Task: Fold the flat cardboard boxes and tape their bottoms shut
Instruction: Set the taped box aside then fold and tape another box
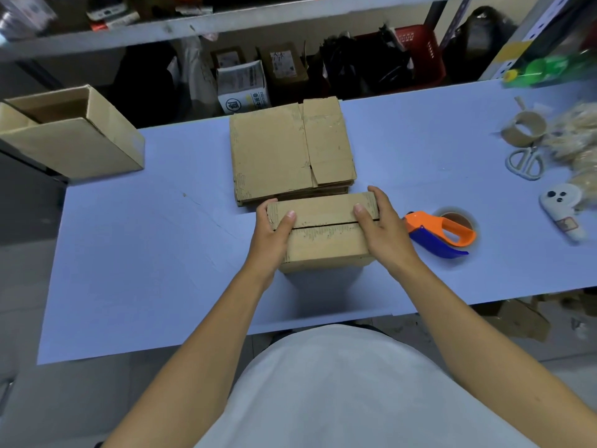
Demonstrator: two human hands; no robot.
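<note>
Both hands, left hand [274, 231] and right hand [382, 231], grip the folded box [326, 234], pressing flaps closed; seam untaped, tape dispenser [441, 232] idle, flat stack [290, 150] left.

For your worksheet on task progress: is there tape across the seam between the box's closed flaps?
No: the seam is bare, and the tape dispenser lies on the table.

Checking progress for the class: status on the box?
Left hand and right hand hold folded box, flaps closed. Seam untaped. Tape dispenser lies right, nothing blocking.
</note>
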